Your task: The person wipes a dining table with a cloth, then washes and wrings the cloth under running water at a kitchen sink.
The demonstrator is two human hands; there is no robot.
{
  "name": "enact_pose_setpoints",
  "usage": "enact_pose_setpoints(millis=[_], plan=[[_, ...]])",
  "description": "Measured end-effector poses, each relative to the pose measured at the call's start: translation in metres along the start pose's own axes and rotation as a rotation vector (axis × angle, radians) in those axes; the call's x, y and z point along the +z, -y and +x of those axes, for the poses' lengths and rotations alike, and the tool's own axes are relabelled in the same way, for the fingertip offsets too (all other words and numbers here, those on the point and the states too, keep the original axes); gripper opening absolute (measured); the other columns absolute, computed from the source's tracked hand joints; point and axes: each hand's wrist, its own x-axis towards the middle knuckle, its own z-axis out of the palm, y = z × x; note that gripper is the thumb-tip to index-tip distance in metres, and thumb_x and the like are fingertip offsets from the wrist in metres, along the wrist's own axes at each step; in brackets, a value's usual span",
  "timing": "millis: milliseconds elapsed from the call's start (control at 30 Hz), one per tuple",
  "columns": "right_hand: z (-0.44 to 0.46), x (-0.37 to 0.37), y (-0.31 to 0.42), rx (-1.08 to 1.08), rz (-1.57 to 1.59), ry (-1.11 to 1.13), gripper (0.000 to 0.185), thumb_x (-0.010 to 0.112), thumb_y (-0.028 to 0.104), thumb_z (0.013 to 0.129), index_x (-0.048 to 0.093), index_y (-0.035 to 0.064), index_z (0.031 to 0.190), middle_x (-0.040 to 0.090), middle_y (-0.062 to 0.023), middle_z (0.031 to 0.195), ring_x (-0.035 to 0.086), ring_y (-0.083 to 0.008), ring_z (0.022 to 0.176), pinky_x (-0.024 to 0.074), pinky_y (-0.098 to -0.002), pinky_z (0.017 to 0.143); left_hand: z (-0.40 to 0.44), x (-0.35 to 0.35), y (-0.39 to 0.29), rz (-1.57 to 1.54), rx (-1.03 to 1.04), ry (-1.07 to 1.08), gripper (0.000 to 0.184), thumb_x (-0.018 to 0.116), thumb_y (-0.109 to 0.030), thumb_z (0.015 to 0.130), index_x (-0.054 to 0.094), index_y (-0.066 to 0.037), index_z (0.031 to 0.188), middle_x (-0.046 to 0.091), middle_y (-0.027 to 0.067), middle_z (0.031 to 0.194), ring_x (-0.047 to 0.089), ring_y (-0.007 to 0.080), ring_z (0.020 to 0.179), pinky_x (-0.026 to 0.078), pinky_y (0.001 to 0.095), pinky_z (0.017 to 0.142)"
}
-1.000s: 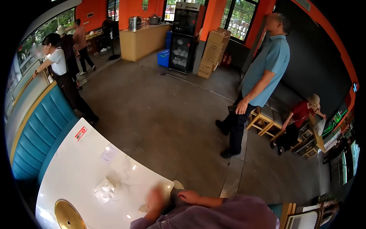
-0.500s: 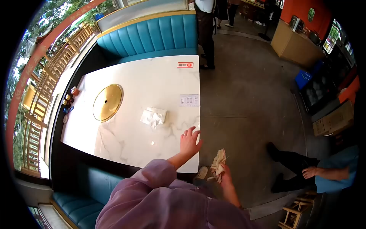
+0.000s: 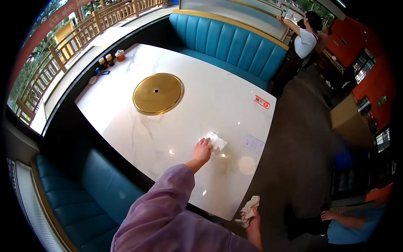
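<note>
My left hand (image 3: 202, 150) reaches over the white marbled table (image 3: 222, 180), its fingers closed on the near left edge of a crumpled white tissue packet (image 3: 217, 142). The packet lies on the tabletop. In my right hand (image 3: 253, 221), off the table's near right corner, is a bunched beige cloth (image 3: 250, 208). A round gold lid (image 3: 158, 94) with a small central hole is set into the table to the left of the packet. To its right are a pale printed sheet (image 3: 254, 144) and a red-and-white label (image 3: 261, 102).
Small condiment jars (image 3: 110, 59) stand along the window-side edge. Teal benches (image 3: 226, 46) flank the table. One person in a white shirt (image 3: 305, 44) stands beyond the far bench. Another person's blue sleeve (image 3: 357, 227) shows at lower right.
My left hand has moved from the table's right edge to the tissue packet and closed on its edge. The view has turned. The cloth stays in my right hand.
</note>
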Motion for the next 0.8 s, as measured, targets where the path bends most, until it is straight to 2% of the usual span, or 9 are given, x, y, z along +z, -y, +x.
enact_pose_setpoints(millis=[100, 333, 400, 467, 500, 533, 633, 733, 800], plan=[[0.033, 0.066, 0.001, 0.029, -0.01, 0.057, 0.027, 0.046, 0.022, 0.086, 0.049, 0.0021, 0.104, 0.058, -0.0106, 0.081, 0.058, -0.0225, 0.063, 0.0481, -0.0332, 0.053, -0.007, -0.074, 0.052, 0.033, 0.101, -0.081, 0.02, 0.061, -0.011, 0.068, 0.064, -0.013, 0.088, 0.044, 0.0082, 0.124, 0.037, 0.0293, 0.118, 0.033, 0.04, 0.095], [0.087, 0.212, -0.043, 0.13, -0.176, 0.173, 0.031, 0.046, 0.029, 0.084, 0.048, 0.0029, 0.102, 0.057, -0.011, 0.077, 0.057, -0.0225, 0.062, 0.0478, -0.0328, 0.054, 0.004, -0.275, 0.28, 0.488, -0.033, -0.389, 0.023, 0.059, -0.007, 0.067, 0.063, -0.016, 0.088, 0.048, 0.0054, 0.117, 0.041, 0.0272, 0.113, 0.026, 0.0442, 0.098], [0.079, 0.244, -0.052, 0.207, -0.202, 0.231, 0.032, 0.046, 0.028, 0.084, 0.047, 0.0023, 0.102, 0.056, -0.011, 0.078, 0.057, -0.0225, 0.062, 0.0473, -0.0328, 0.054, 0.023, -0.327, 0.34, 0.615, -0.157, -0.441, 0.02, 0.057, -0.006, 0.069, 0.063, -0.015, 0.085, 0.048, 0.0064, 0.118, 0.04, 0.0272, 0.115, 0.022, 0.047, 0.1], [0.077, 0.246, -0.064, 0.212, -0.215, 0.21, 0.033, 0.045, 0.029, 0.085, 0.047, 0.0019, 0.103, 0.056, -0.011, 0.079, 0.056, -0.0224, 0.064, 0.0469, -0.0329, 0.056, 0.041, -0.37, 0.374, 0.755, -0.402, -0.309, 0.05, 0.063, -0.015, 0.072, 0.048, -0.021, 0.119, 0.03, 0.0076, 0.137, 0.024, 0.0289, 0.129, 0.009, 0.0536, 0.104], [0.077, 0.239, -0.07, 0.249, -0.19, 0.227, 0.032, 0.046, 0.027, 0.085, 0.047, 0.0006, 0.103, 0.056, -0.0115, 0.079, 0.057, -0.0232, 0.064, 0.0469, -0.0334, 0.056, 0.051, -0.384, 0.387, 0.77, -0.53, -0.236, 0.06, 0.065, -0.019, 0.071, 0.04, -0.023, 0.125, 0.026, 0.007, 0.139, 0.021, 0.0289, 0.13, 0.01, 0.0543, 0.103], [0.074, 0.233, -0.074, 0.286, -0.164, 0.243, 0.031, 0.047, 0.024, 0.085, 0.047, -0.0007, 0.103, 0.057, -0.012, 0.08, 0.057, -0.0241, 0.064, 0.047, -0.0338, 0.056, 0.056, -0.39, 0.4, 0.786, -0.656, -0.157, 0.071, 0.068, -0.022, 0.07, 0.033, -0.024, 0.131, 0.023, 0.0064, 0.141, 0.018, 0.0289, 0.131, 0.01, 0.0551, 0.103], [0.052, 0.233, -0.075, 0.241, -0.123, 0.014, 0.03, 0.046, 0.025, 0.085, 0.049, -0.0003, 0.101, 0.057, -0.0114, 0.078, 0.057, -0.0235, 0.065, 0.0468, -0.0336, 0.056, 0.074, -0.371, 0.428, 0.715, -0.698, -0.155, 0.07, 0.068, -0.023, 0.07, 0.033, -0.02, 0.131, 0.026, 0.0082, 0.139, 0.022, 0.031, 0.129, 0.015, 0.0512, 0.103], [0.044, 0.206, -0.077, 0.324, 0.009, 0.008, 0.033, 0.044, 0.03, 0.086, 0.049, 0.0014, 0.103, 0.057, -0.0098, 0.077, 0.056, -0.0219, 0.064, 0.0466, -0.0326, 0.057, 0.089, -0.307, 0.43, 0.561, -0.459, -0.194, 0.057, 0.065, -0.019, 0.071, 0.043, -0.012, 0.123, 0.037, 0.0128, 0.131, 0.035, 0.0316, 0.12, 0.028, 0.0438, 0.099], [0.031, 0.203, -0.068, 0.236, 0.146, -0.035, 0.033, 0.042, 0.031, 0.087, 0.049, 0.0025, 0.103, 0.057, -0.0099, 0.078, 0.056, -0.0211, 0.065, 0.0467, -0.0314, 0.058, 0.094, -0.252, 0.407, 0.409, -0.21, -0.188, 0.044, 0.062, -0.015, 0.072, 0.05, -0.006, 0.114, 0.041, 0.0156, 0.126, 0.04, 0.033, 0.114, 0.039, 0.0412, 0.09]])
